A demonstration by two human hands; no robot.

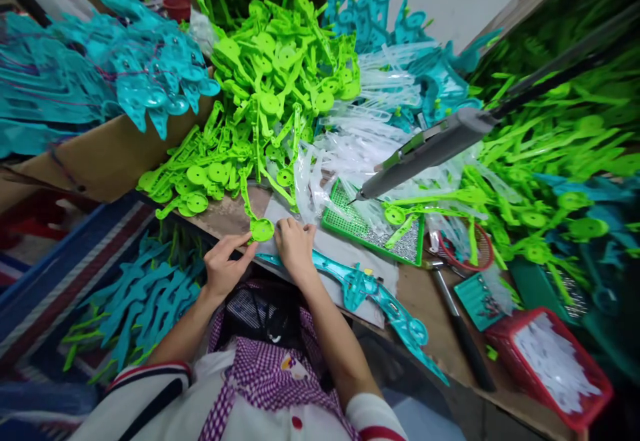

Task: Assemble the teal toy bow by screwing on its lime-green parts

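Between the thumb and fingers of my left hand (229, 264) is a lime-green plastic arm with a round disc end (261, 230). My right hand (296, 244) is just right of that disc, its fingers curled down over the pale work sheet (325, 234); whatever is under the fingertips is hidden. A long teal bow-shaped plastic part (353, 283) lies along the table's front edge and passes below my right wrist. A small yellow piece shows near its middle.
Green parts (280, 61) are heaped behind my hands. An electric screwdriver (425, 151) hangs above a green tray (415, 248) of small metal pieces. To the right lie a hammer (460, 328) and a red basket (595, 388) of white parts. A box (115, 154) borders the left.
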